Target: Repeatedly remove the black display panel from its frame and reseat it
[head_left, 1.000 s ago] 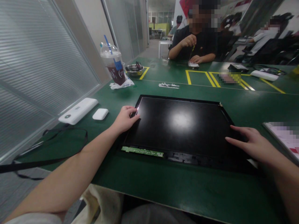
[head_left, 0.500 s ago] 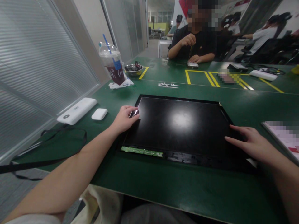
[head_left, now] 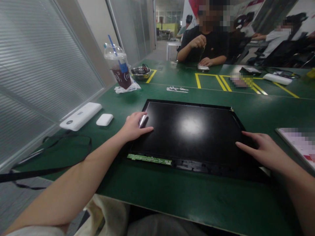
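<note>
My left hand (head_left: 133, 127) and right hand (head_left: 268, 151) lie open; I should steady the black panel (head_left: 187, 134) lightly, edges only (gloss smudges).

The left hand (head_left: 134, 127) and right hand (head_left: 267, 150) rest their spread fingers at opposite sides of a flat black rectangular display panel (head_left: 192, 131) on the dark green tabletop (head_left: 187, 196). A narrow green circuit board (head_left: 149, 159) lies along its near edge. A lidded clear plastic cup of dark drink (head_left: 120, 70) stands beyond, near a round metal bowl (head_left: 140, 72).
</note>
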Demonstrator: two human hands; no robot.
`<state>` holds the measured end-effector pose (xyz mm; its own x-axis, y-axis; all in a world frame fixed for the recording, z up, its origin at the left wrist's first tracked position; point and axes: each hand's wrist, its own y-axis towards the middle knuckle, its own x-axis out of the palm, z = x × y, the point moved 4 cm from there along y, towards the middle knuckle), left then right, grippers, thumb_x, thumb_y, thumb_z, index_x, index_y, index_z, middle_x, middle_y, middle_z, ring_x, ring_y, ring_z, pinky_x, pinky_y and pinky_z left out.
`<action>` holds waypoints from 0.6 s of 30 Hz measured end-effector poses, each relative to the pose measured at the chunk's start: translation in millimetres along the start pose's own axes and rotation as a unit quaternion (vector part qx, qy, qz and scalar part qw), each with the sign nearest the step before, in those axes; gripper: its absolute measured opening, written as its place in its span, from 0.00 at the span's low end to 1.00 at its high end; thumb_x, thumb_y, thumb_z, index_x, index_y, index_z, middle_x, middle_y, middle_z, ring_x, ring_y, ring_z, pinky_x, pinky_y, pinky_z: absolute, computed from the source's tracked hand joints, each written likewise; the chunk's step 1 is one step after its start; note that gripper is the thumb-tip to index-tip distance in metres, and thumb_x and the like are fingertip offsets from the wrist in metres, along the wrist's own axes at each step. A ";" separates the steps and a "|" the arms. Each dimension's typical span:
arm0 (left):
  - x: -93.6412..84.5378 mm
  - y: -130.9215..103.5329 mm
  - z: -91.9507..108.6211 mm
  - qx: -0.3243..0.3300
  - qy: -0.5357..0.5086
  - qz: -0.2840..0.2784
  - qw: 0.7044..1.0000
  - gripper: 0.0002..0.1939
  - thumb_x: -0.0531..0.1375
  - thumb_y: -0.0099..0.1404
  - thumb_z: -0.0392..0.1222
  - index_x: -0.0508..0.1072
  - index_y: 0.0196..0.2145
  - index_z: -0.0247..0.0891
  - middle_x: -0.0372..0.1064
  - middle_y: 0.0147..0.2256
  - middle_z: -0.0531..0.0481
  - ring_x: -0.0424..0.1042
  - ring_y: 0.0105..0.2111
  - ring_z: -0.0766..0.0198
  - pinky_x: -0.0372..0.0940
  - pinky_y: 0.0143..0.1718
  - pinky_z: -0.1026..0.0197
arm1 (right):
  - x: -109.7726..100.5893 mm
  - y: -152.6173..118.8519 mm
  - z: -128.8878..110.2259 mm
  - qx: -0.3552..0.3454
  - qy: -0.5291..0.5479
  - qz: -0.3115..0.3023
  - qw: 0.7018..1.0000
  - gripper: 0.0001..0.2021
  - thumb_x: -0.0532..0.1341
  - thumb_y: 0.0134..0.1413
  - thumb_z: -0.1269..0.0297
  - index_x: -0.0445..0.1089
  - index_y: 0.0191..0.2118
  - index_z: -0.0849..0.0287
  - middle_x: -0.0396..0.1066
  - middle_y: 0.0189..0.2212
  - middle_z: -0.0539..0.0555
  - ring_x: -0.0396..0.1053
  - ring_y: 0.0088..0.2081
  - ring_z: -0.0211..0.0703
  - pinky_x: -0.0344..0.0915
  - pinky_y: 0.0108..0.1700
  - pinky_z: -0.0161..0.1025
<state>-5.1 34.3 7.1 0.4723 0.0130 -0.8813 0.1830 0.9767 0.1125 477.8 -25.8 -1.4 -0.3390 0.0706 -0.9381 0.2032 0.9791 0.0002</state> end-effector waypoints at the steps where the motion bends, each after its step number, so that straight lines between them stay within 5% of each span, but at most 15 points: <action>1: 0.2 0.2 -0.5 0.001 0.004 -0.002 1.000 0.36 0.66 0.60 0.57 0.67 0.62 0.38 0.66 0.62 0.35 0.61 0.63 0.40 0.53 0.65 0.39 | -0.6 -0.5 -1.2 0.004 0.001 -0.003 1.000 0.43 0.57 0.40 0.40 0.71 0.57 0.67 0.70 0.52 0.72 0.65 0.59 0.70 0.64 0.59 0.62; 12: 2.1 -0.5 -4.9 0.002 0.006 -0.013 1.000 0.36 0.65 0.61 0.60 0.68 0.62 0.41 0.63 0.63 0.37 0.59 0.64 0.41 0.51 0.65 0.39 | -2.5 -1.3 -2.9 0.010 0.011 0.002 1.000 0.46 0.57 0.33 0.35 0.73 0.54 0.66 0.70 0.50 0.71 0.69 0.55 0.70 0.68 0.56 0.62; 18: 0.9 -1.4 -3.3 -0.007 -0.003 -0.017 1.000 0.37 0.65 0.60 0.60 0.68 0.62 0.40 0.62 0.63 0.35 0.58 0.64 0.40 0.52 0.65 0.39 | -0.7 -1.9 -0.9 -0.011 0.001 0.000 1.000 0.42 0.57 0.41 0.37 0.71 0.55 0.68 0.69 0.51 0.72 0.68 0.56 0.70 0.68 0.55 0.61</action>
<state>-7.9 33.7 4.6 0.4707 -0.0208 -0.8820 0.1872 0.9793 0.0768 476.8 -27.5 -0.5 -0.3415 0.0704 -0.9373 0.1822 0.9832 0.0075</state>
